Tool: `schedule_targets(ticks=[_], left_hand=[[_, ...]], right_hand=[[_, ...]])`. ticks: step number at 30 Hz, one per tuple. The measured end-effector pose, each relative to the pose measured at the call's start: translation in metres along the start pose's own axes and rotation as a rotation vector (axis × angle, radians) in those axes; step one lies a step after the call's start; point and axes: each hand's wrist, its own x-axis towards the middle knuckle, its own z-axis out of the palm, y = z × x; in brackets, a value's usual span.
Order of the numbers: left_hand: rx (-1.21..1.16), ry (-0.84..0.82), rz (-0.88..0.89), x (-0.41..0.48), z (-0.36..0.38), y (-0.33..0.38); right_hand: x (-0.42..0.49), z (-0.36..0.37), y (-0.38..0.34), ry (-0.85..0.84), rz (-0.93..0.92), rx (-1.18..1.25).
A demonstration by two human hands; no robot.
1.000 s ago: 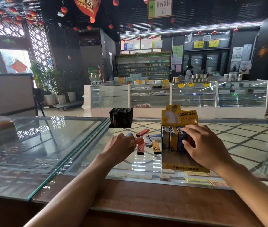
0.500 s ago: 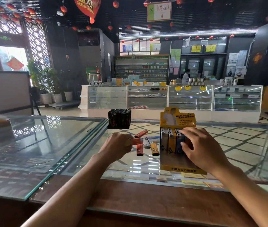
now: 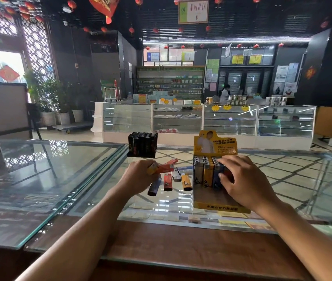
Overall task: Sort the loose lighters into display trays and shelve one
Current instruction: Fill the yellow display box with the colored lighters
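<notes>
nearest me is the wooden edge [image 3: 161,236] of the counter, and both my forearms reach over it onto the glass counter [image 3: 295,179].

my left hand [image 3: 138,177] is curled shut around an orange lighter [image 3: 161,168], pinched at one end so that most of its body sticks out to the right, toward the tray. there may be a second, yellowish one tucked in the same fist; i cannot tell for sure.

my right hand [image 3: 246,183] sits on the yellow display tray [image 3: 220,208], fingers bent over the tops of the standing lighters [image 3: 207,173] at the back of it and thumb against their front, steadying the row. the front half of that tray looks unfilled.

so i judge i am mid-sort: one lighter picked up, not yet slotted. the next move calls for carrying it the short way right, turning it upright and seating it beside the row my right hand braces, without tipping the ones already standing.

just past my left knuckles and beside the tray's left wall lie the loose lighters [image 3: 167,182]: a dark one, a red one, an orange one, a couple of pale ones and another red one further back, all flat on the glass and near my grip.

beyond them stands a black tray [image 3: 142,146] packed with black lighters, which looks full and is probably the one to shelve.
</notes>
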Motion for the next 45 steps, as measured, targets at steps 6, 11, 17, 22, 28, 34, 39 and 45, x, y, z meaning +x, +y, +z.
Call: schedule_targets(ticks=[6,11,17,22,28,34,39,45], left_hand=[[-0.314,0.047,0.038,0.003,-0.010,0.024],[-0.357,0.020,0.223,0.006,-0.006,0.074],[-0.384,-0.010,0.270,0.016,0.011,0.112],[-0.602,-0.024,0.193,0.013,0.020,0.117],[-0.827,-0.003,0.073,0.005,0.019,0.112],[-0.787,0.014,-0.055,0.009,0.024,0.109],[-0.830,-0.031,-0.025,0.008,0.022,0.108],[-0.883,-0.052,-0.003,0.004,0.023,0.109]], right_hand=[[0.005,-0.005,-0.001,0.058,0.001,0.013],[0.009,-0.021,-0.008,0.128,0.033,0.406],[0.016,-0.033,-0.003,0.115,0.130,0.718],[0.015,-0.035,0.007,0.193,0.204,0.897],[0.012,-0.038,0.012,0.221,0.158,0.915],[0.011,-0.029,0.014,0.160,0.025,0.587],[0.008,-0.021,0.013,0.105,-0.001,0.463],[0.007,-0.017,0.015,0.113,0.008,0.296]])
